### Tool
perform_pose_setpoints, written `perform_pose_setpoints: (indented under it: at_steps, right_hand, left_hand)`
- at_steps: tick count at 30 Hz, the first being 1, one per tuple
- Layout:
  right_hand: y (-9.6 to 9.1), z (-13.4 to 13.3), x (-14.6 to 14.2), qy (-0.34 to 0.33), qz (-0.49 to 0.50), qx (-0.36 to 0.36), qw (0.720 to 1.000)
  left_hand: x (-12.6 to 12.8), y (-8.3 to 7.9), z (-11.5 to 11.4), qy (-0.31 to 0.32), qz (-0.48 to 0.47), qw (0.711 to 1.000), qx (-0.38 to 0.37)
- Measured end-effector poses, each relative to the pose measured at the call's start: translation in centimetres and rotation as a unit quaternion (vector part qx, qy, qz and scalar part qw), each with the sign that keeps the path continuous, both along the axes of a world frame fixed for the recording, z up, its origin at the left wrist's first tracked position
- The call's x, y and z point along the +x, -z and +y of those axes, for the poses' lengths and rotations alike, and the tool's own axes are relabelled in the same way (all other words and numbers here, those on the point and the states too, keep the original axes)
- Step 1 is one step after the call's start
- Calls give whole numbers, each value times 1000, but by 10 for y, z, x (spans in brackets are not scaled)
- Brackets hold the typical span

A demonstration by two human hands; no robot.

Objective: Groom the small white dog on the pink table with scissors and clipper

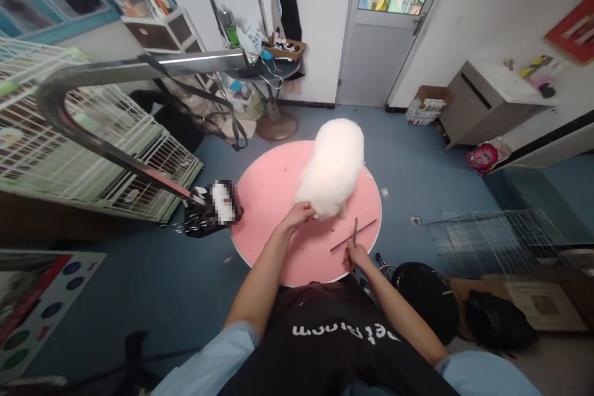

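A fluffy white animal, seemingly a small dog, stands on the round pink table, its near end low beside my hands. My left hand is closed at the near left edge of that end, fingers pressed into the fur; its face is not visible. In my right hand is a pair of scissors, pointing away from me and apart from the animal. Behind the blades, a long thin metal comb lies slanted on the tabletop. Small bits of hair dot the pink surface.
A curved metal grooming arm rises at the table's left, with a black tool holder holding several scissors. White wire cages stand left. A black stool is close at right, near a wire crate.
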State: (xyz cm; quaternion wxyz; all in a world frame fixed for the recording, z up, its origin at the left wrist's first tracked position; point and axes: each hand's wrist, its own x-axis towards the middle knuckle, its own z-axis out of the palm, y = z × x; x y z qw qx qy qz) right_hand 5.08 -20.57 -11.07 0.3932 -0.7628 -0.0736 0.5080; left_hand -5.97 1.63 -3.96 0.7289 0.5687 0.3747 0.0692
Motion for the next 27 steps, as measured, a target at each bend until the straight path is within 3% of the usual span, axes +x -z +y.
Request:
perform_pose_setpoints:
  at_steps: [2, 4, 7, 10, 13, 16, 21, 27]
  right_hand:
    - [-14, -3, 2, -31, 56, -5, 998]
    - [-30, 1, 0, -95, 60, 50, 992]
    - [-54, 14, -4, -193, -117, 85, 970]
    - [-71, 33, 1, -254, -326, 73, 908]
    - [-78, 48, 15, -306, -403, 44, 861]
    - [-80, 53, 30, -326, -403, 8, 855]
    - [-84, 47, 38, -362, -420, 38, 831]
    - [-92, 44, 34, -336, -388, 4, 858]
  left_hand:
    - [2, 1, 0, -4, 0, 1000, 0]
    - [4, 2, 0, -6, -2, 1000, -2]
    - [7, 2, 0, -10, -8, 1000, -5]
    - [8, 3, 0, -13, -15, 1000, -5]
    - [8, 4, -1, -17, -22, 1000, -4]
    - [9, 4, -3, -20, -30, 999, -2]
    - [10, 3, -5, -22, -44, 999, 8]
    - [12, 5, -6, -19, -43, 998, 36]
